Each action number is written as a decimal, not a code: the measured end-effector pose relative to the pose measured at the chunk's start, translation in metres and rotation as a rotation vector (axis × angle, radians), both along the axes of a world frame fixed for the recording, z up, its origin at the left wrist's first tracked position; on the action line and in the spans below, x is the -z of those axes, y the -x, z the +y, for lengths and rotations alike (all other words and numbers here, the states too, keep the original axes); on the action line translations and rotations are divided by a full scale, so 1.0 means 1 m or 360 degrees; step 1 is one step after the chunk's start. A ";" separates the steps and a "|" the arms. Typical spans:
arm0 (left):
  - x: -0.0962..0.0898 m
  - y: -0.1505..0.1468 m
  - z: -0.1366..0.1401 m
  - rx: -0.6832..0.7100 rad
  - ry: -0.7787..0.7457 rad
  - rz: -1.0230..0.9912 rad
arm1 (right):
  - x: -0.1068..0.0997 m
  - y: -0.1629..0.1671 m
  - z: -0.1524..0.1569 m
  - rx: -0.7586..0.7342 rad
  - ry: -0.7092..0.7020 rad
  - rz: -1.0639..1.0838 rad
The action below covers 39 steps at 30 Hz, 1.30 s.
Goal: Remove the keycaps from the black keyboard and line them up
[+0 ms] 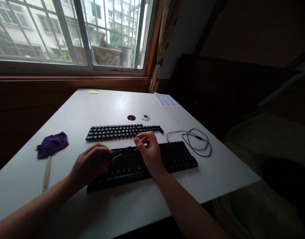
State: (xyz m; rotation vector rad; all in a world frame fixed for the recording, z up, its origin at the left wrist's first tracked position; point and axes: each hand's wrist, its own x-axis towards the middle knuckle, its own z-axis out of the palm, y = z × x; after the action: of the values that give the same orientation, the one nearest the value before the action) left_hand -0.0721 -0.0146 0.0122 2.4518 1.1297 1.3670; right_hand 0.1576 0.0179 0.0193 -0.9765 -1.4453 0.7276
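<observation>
A slim black piece with thin metal wires (127, 150) spans the gap between my two hands, above the keyboard. My left hand (92, 162) is closed on its left end, fingers curled; whether anything else is inside them is hidden. At the other end, my right hand (150, 149) pinches with thumb and fingertips near a thin wire. Beneath both hands lies a black keyboard (177, 156), slightly slanted on the white table, its middle partly covered by them. Behind it, loose black keycaps (112, 131) stand lined up in rows.
A black cable (207, 142) lies looped to the keyboard's right. At the left is a purple cloth (53, 144) with a pale handle (46, 174). Farther back are a round cable hole (131, 118), its cover (145, 117), a printed sheet (166, 100) and a yellow note (93, 91).
</observation>
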 end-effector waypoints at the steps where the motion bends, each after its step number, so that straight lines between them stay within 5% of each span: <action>1: 0.001 0.000 0.000 0.0011 0.0008 0.0009 | -0.002 -0.001 -0.002 -0.0022 -0.0139 -0.0188; 5: 0.004 -0.002 -0.001 0.0068 0.0009 0.0027 | -0.002 0.003 -0.007 -0.0344 -0.0480 -0.0685; 9: 0.007 -0.002 -0.001 0.0141 0.0022 0.0074 | 0.006 0.010 -0.008 -0.0560 -0.0502 -0.0768; 29: 0.000 0.001 0.004 0.0264 0.0177 -0.0015 | 0.013 0.014 -0.011 -0.0774 -0.0146 -0.0443; 39: 0.002 0.007 0.004 0.0151 0.0332 -0.0302 | 0.007 0.011 -0.014 -0.0613 -0.0252 -0.0563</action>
State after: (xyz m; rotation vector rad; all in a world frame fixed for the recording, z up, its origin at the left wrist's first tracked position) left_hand -0.0788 -0.0110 0.0101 2.1519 1.0404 1.3460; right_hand 0.1470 0.0037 0.0124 -0.7339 -2.0045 0.7250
